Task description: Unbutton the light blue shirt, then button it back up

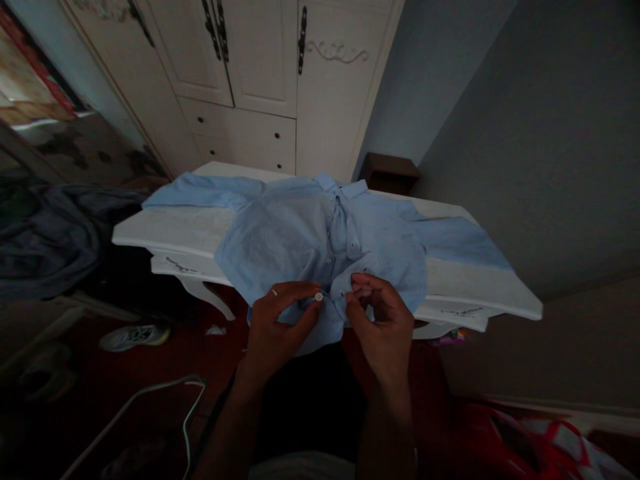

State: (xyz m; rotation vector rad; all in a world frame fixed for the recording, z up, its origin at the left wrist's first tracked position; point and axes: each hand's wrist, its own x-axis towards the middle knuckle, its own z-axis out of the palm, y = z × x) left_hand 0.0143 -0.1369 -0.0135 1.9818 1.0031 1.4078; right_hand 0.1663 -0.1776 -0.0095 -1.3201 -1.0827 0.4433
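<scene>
A light blue button-up shirt (310, 233) lies spread on a white table (170, 230), collar at the far side, sleeves out to both sides, hem hanging over the near edge. My left hand (277, 323) pinches the left front edge of the shirt near the hem, with a white button (319, 297) at its fingertips. My right hand (380, 317) pinches the opposite front edge of the shirt, a few centimetres to the right. Both hands are closed on the fabric.
A cream wardrobe (260, 73) with drawers stands behind the table. A dark wooden stand (390, 172) sits at the grey wall. Dark cloth (55, 230) lies at left. A white shoe (133, 335) and a white cable (150, 393) lie on the red floor. Red-and-white fabric (530, 440) is at lower right.
</scene>
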